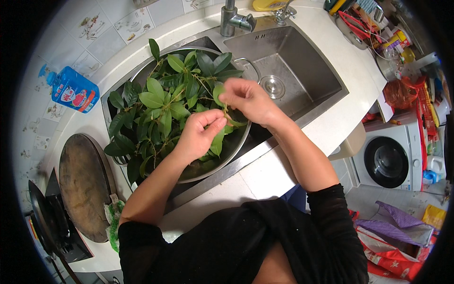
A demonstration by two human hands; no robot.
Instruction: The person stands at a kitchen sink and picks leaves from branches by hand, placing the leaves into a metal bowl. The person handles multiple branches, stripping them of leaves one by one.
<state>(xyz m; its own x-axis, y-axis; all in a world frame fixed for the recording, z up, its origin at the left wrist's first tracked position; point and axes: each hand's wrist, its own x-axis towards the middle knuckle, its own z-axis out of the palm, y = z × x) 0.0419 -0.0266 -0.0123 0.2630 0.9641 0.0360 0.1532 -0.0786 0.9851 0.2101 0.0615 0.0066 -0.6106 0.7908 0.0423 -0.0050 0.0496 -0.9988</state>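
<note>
A wide metal basin [238, 152] sits over the left sink bowl, heaped with leafy green branches [164, 96]. Above its right side, my left hand [203, 132] pinches a thin leafy sprig [225, 110] between thumb and fingertips. Just up and to the right, my right hand [250, 101] has its fingers curled at a green leaf [218, 94] on that sprig. The two hands are close together but apart. Leaves below them hide part of the basin's inside.
The right sink bowl [298, 71] has a drain strainer, with a faucet [232, 19] behind. A blue soap bottle [75, 89] stands at left, near a round wooden chopping board [85, 188] and a green scrubber [114, 223]. A washing machine [386, 161] and bags [393, 234] are at right.
</note>
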